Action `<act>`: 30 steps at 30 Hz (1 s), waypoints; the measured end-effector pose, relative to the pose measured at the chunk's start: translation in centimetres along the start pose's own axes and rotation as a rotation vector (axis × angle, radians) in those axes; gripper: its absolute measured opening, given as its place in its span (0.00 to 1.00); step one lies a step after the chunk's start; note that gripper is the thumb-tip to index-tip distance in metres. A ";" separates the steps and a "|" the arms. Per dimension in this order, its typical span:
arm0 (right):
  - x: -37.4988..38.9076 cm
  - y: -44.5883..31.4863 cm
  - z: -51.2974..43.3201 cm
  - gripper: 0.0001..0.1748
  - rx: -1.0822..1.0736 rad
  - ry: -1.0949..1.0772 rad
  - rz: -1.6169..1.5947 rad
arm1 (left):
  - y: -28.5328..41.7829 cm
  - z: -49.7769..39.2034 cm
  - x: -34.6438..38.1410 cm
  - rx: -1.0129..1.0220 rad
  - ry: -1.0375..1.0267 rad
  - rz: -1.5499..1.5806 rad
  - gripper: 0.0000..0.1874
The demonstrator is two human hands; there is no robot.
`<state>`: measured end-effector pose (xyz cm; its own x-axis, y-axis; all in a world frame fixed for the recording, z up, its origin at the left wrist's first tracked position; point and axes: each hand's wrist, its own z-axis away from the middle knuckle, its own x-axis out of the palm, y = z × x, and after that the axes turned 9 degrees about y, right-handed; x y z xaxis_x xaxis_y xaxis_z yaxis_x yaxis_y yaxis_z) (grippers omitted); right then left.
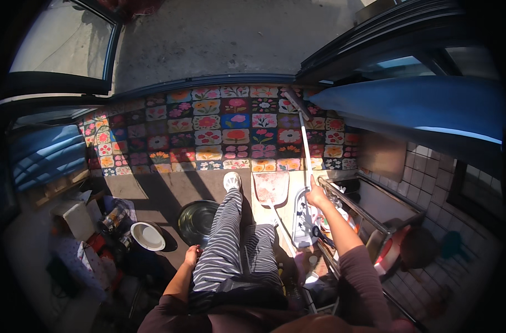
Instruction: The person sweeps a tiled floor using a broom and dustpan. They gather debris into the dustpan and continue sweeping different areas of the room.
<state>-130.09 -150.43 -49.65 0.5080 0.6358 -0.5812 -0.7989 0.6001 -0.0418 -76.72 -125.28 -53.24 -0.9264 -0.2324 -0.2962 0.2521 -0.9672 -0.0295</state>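
Note:
My right hand [316, 197] grips the white pole of a broom [298, 105], whose head lies near the far right end of the floral patchwork-pattern mat [236, 120]. My left hand [191, 254] hangs beside my left thigh; whether it holds anything is hard to see. A worn pink dustpan [271, 188] with a long white handle lies on the floor between my feet and the rack, just below the mat's near edge. Beside my left leg sits a dark, shiny basin [198, 220].
A cream bowl [148, 236] and cluttered household items stand at left. At right are a white plastic basket [305, 224], a metal-framed rack [357, 200] and a blue curtain [411, 104]. The door sill [211, 78] borders the mat's far side.

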 end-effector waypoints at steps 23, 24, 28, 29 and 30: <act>2.9 -12.5 22.8 0.09 0.361 -0.944 -0.958 | -4.7 0.1 -4.7 0.104 0.024 0.052 0.13; 2.6 -13.2 23.6 0.09 0.313 -0.951 -0.903 | -5.1 0.3 -5.2 0.073 0.049 0.074 0.11; 1.2 -16.2 27.5 0.05 0.037 -0.789 -0.568 | -7.8 0.9 -6.6 0.447 0.118 -0.345 0.14; 0.9 -17.1 28.6 0.05 -0.072 -0.724 -0.451 | -8.4 1.2 -6.9 0.532 0.105 -0.469 0.16; 0.6 -18.2 29.1 0.05 -0.188 -0.618 -0.370 | -8.8 1.3 -6.6 0.481 0.062 -0.521 0.18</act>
<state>-105.85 -146.81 -25.58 0.7987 0.5989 0.0584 -0.5540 0.7698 -0.3170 -73.15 -115.40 -49.79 -0.8716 0.2652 -0.4122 -0.3841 -0.8921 0.2381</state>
